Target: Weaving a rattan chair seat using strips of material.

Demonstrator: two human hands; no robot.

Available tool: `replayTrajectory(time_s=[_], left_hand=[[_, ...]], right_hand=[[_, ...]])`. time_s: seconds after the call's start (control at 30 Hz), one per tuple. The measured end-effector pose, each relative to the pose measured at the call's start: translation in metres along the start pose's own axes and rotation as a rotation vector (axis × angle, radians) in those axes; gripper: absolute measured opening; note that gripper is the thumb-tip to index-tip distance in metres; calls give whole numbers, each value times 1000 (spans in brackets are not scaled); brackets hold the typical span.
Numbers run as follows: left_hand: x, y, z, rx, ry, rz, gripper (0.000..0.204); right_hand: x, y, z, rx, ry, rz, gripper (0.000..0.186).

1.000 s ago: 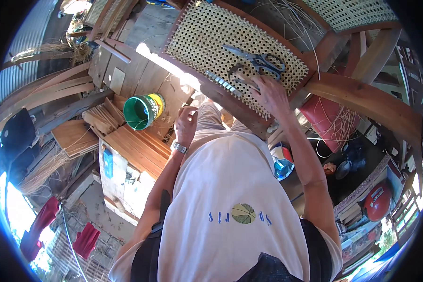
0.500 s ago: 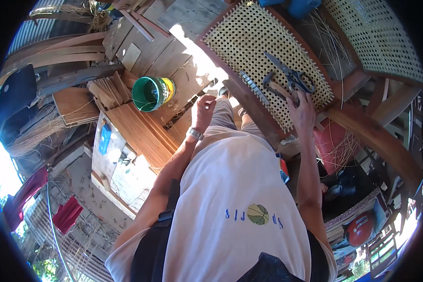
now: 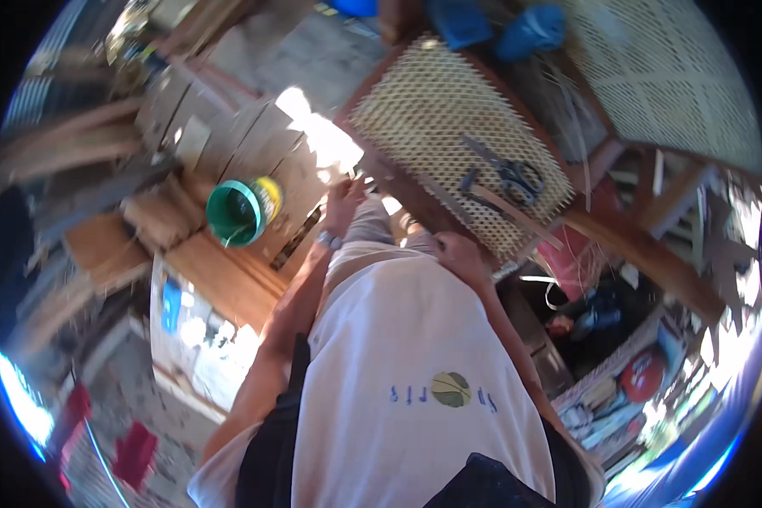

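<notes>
Cane-woven chair seat (image 3: 432, 110): ahead, right of centre | scissors (image 3: 501, 168), hammer (image 3: 515, 212): lying on it, presumably since it is flat and within reach | left hand (image 3: 345, 207): beside trousers (image 3: 370, 223) | right hand (image 3: 461, 254): near seat's closer edge | fingers: both hands blurred, cannot tell whether apart or together

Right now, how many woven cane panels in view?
2 clear: the near panel, under the scissors; and the far panel, at upper right. Others may be hidden or lost in the blur.
</notes>
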State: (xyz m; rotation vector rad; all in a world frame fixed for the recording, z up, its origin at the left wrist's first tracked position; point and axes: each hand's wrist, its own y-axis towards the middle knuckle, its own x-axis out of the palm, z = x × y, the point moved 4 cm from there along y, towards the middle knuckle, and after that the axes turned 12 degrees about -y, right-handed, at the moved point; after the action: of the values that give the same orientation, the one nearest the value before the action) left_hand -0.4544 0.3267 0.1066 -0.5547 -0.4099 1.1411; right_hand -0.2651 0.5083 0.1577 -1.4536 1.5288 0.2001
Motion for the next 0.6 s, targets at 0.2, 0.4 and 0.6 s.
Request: replayTrajectory(time_s=[0.2, 0.4, 0.6], left_hand=[[-35, 43, -12, 184, 130, -215, 19], [0, 58, 18, 262, 412, -417, 15], [84, 46, 62, 418, 540, -629, 17]], right_hand=[[16, 13, -7, 180, -29, 26, 31], [0, -5, -2, 341, 185, 270, 30], [-8, -62, 15, 492, 281, 517, 35]])
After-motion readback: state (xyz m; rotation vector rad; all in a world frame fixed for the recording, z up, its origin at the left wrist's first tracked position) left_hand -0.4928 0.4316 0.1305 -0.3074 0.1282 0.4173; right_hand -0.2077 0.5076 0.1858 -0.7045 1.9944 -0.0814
